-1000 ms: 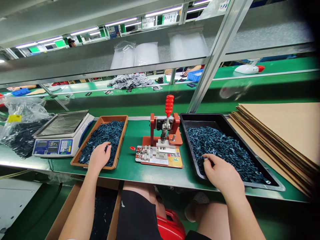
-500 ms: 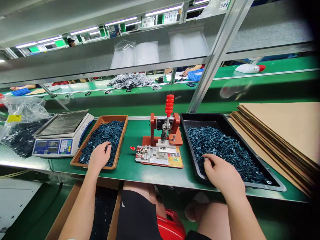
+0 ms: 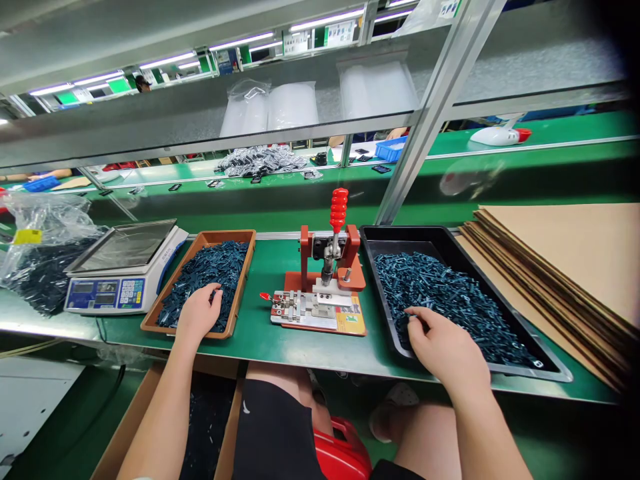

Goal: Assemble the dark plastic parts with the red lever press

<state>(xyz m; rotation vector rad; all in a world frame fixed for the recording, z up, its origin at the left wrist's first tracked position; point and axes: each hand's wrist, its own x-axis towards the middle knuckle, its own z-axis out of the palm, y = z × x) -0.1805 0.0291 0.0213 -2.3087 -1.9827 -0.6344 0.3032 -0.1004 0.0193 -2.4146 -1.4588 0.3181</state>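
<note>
My left hand (image 3: 197,312) rests over the brown tray (image 3: 251,267), its fingers curled inward at the heap of small dark blue plastic pieces (image 3: 213,263). Whatever lies in its fingers is hidden. Over the near left part of the black tray (image 3: 380,320), my right hand (image 3: 445,343) has thumb and fingers bent together at a pile of thin dark blue parts (image 3: 440,293). I cannot make out what those fingers hold. Between the trays stands a toggle clamp press (image 3: 327,267) with a raised red handle (image 3: 339,210) and a metal fixture (image 3: 310,308) at its base.
A digital scale (image 3: 123,273) and a clear bag of dark parts (image 3: 47,267) are at the left. Stacked cardboard sheets (image 3: 560,267) lie on the right. A metal post (image 3: 440,113) rises behind the black tray. Below the bench is an open carton (image 3: 210,427).
Both hands stay in the same places over the trays. On the far bench, a person's hand has shifted slightly beside the blue bin.
</note>
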